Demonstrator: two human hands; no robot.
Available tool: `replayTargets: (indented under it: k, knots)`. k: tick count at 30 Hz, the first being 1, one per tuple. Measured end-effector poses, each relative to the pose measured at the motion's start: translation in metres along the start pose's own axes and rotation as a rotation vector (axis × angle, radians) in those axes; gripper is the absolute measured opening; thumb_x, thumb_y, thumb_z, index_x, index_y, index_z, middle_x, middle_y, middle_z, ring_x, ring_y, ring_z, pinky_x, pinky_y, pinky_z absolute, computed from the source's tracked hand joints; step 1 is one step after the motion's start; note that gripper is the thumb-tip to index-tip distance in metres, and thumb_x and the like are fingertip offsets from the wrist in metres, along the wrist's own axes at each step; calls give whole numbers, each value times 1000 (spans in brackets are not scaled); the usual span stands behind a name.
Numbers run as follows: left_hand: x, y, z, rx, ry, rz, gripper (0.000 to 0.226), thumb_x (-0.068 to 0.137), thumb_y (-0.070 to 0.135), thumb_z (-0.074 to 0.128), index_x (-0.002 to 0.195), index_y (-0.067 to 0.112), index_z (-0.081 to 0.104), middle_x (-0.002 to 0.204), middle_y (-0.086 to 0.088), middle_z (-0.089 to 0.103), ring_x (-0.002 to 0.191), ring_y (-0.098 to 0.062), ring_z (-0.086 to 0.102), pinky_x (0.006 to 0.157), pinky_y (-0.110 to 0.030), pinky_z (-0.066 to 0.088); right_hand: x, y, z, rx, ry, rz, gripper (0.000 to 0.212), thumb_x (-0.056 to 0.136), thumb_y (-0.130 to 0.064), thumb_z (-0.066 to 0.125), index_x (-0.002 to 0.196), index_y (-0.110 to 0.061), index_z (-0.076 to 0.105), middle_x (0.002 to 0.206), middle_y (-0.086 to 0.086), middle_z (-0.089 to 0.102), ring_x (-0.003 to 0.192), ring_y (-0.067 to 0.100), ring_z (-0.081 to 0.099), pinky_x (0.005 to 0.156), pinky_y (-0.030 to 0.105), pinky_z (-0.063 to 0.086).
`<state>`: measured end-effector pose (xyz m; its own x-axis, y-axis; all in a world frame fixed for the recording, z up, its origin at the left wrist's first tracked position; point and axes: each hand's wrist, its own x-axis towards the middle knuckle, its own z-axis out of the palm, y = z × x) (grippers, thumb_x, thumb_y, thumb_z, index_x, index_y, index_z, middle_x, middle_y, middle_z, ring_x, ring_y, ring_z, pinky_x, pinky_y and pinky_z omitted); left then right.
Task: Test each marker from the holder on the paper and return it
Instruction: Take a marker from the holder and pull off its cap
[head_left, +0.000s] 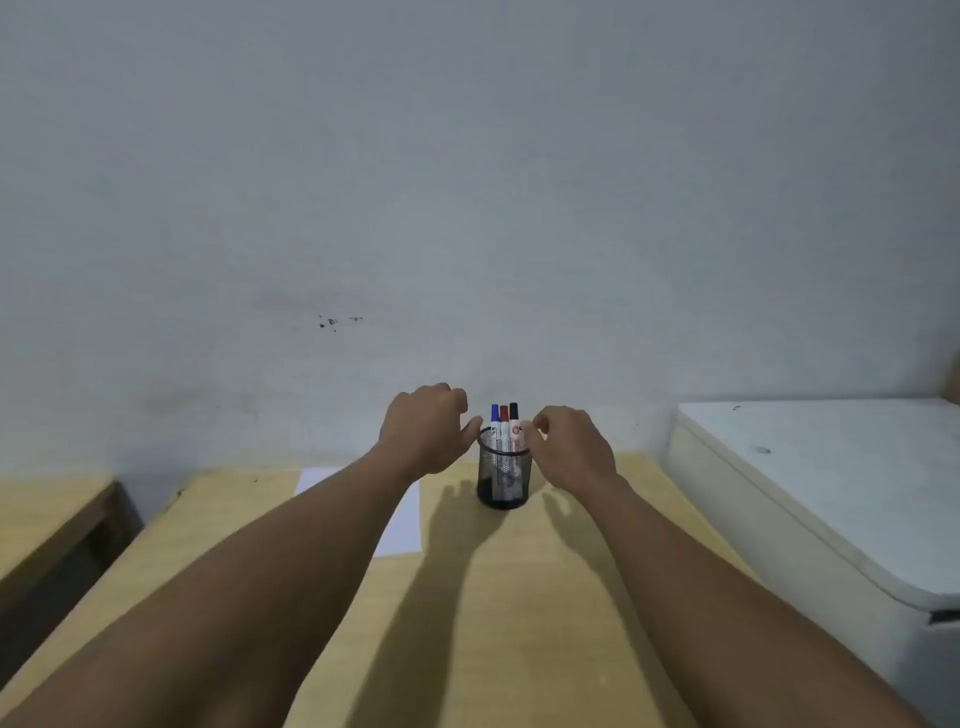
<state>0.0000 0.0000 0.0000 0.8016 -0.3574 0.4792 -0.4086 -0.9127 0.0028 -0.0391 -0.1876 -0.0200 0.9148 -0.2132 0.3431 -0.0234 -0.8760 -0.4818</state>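
A black mesh holder (503, 480) stands on the wooden table (509, 597) near the wall. Three markers stand upright in it: a blue-capped marker (495, 420), a red-capped marker (504, 420) and a black-capped marker (514, 418). My left hand (423, 434) hovers just left of the holder's rim, fingers loosely curled, holding nothing. To the holder's right is my right hand (571, 447), its fingertips close to the black-capped marker; I cannot tell whether they touch it. A white sheet of paper (402, 519) lies on the table left of the holder, partly hidden by my left forearm.
A white appliance with a closed lid (831, 493) stands against the table's right side. A second wooden desk (47, 525) sits to the left across a dark gap. A grey wall (467, 208) rises directly behind the table.
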Motion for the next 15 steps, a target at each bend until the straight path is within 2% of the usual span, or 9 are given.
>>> replayTargets:
  k: [5,9,15]
  knots:
    - [53,8,44,-91,-60,5,45,98,47,47,132,20,58,129,-3,65,115,-23,60,91,-40,49,54,25,35,60,-104,116,39,98,-46,58,120,-17,72,124,2,70,120,27,59,100,48,49]
    - [84,15,64,-109,-146,49,46,101,42,43,141,20,52,139,-5,58,128,-26,51,101,-46,42,79,37,49,102,-191,129,39,93,-52,65,117,-22,73,126,-2,69,124,26,57,102,48,45]
    - [100,18,78,-1,-287,77,41,102,41,42,137,28,55,143,-7,53,130,-29,44,101,-50,35,86,42,65,193,-209,129,27,90,-46,71,109,-28,76,123,-4,70,120,26,61,102,48,45]
